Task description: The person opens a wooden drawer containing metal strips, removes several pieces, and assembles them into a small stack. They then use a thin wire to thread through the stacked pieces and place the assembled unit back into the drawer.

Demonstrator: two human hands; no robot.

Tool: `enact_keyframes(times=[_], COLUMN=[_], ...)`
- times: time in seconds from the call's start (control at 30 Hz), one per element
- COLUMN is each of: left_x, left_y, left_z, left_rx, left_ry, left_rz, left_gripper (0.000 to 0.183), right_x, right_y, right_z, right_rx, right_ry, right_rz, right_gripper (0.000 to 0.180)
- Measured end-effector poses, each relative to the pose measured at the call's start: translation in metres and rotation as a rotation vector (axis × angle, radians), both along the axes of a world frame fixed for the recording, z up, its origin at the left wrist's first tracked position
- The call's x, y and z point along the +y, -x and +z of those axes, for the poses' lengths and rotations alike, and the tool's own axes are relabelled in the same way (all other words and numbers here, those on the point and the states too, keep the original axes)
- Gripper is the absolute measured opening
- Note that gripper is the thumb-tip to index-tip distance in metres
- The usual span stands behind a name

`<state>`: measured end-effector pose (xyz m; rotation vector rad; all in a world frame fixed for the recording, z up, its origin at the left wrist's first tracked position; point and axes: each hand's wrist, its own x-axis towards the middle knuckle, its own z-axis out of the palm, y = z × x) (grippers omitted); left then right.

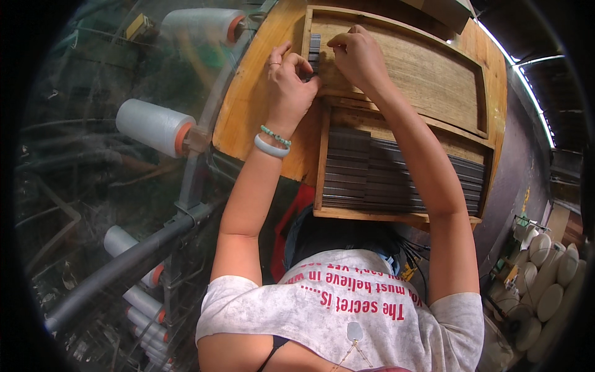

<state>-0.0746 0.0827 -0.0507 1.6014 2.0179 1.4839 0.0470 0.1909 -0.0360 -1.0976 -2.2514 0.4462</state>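
My left hand (295, 76) is at the left end of a shallow wooden tray (409, 69). Its fingers are apart and curled beside a short column of dark grey flat pieces (314, 44) along the tray's left wall. Whether the fingertips touch the pieces is unclear. Over the same tray, just right of that column, my right hand (360, 53) has its thumb and forefinger brought together. Nothing shows between those fingertips, though a thin piece could be hidden. Nearer to me, a second wooden tray (320, 172) holds rows of dark grey flat strips (346, 176), partly covered by my right forearm.
Both trays rest on a wooden tabletop (251, 107). Left of it, a metal frame (186, 186) carries white thread cones (151, 123) with orange ends, behind what looks like clear sheeting. A box (441, 11) stands at the far edge. White rounded bundles (551, 300) lie at lower right.
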Motion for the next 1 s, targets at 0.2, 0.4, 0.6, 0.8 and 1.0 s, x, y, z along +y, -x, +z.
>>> enact_keyframes(times=[0.2,0.4,0.6,0.8,1.0], left_x=[0.000,0.000,0.000,0.001,0.001], left_y=[0.001,0.000,0.001,0.000,0.012], left_z=[-0.001,-0.002,-0.002,-0.004,0.002], left_rx=[-0.035,-0.008,-0.050,-0.153,-0.637], left_ry=[-0.014,-0.013,0.006,0.005,-0.241], left_rz=[-0.023,0.007,-0.009,-0.004,-0.019], left_gripper=[0.018,0.019,0.019,0.018,0.014], right_x=[-0.003,-0.005,-0.002,-0.006,-0.019], right_y=[0.005,0.006,0.006,0.005,-0.005], right_z=[-0.001,-0.006,-0.008,-0.009,0.005], right_rx=[0.013,0.079,0.163,0.061,0.346], right_ry=[0.087,0.094,0.093,0.007,0.321], right_rz=[0.043,0.050,0.050,0.087,0.035], right_gripper=[0.022,0.022,0.026,0.030,0.015])
